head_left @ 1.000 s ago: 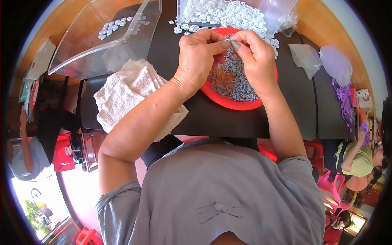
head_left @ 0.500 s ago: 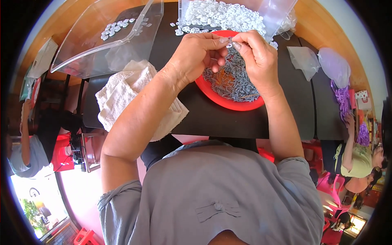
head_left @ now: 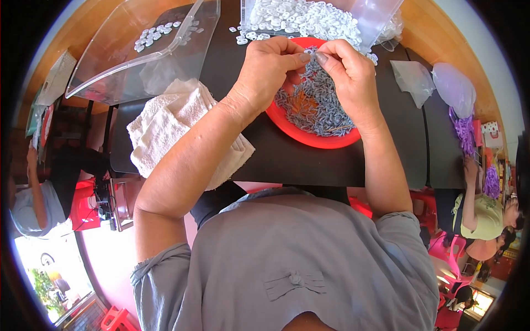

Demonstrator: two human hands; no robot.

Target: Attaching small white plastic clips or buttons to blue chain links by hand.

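Compared with half a second ago, the right thumb tip has risen a little, and the small pale piece (head_left: 309, 51), which hung lower under the fingertips, is now more level with them. It sits in the narrow space where the two hands meet, at about 1 o'clock from the left thumb's nail and 10 o'clock from the right's.

The left hand (head_left: 266, 65) has thumb and index fingers narrowed to a pinch on the piece; its other fingers curl loosely beneath. The right hand (head_left: 354, 78) also brings thumb and index close together beside it, but whether they grip it too I cannot tell.

Both hands are above the upper part of a red bowl (head_left: 326, 143), which holds many small grey-blue pieces (head_left: 327, 107) and rests on the dark surface (head_left: 301, 167). From the bowl, a clear box (head_left: 381, 12) heaped with white pieces (head_left: 306, 19) is at 12 o'clock. A clear tub (head_left: 107, 88) lies toward 9 to 10 o'clock, a folded pale cloth (head_left: 165, 124) between 8 and 9, and a translucent bag (head_left: 413, 81) near 3.
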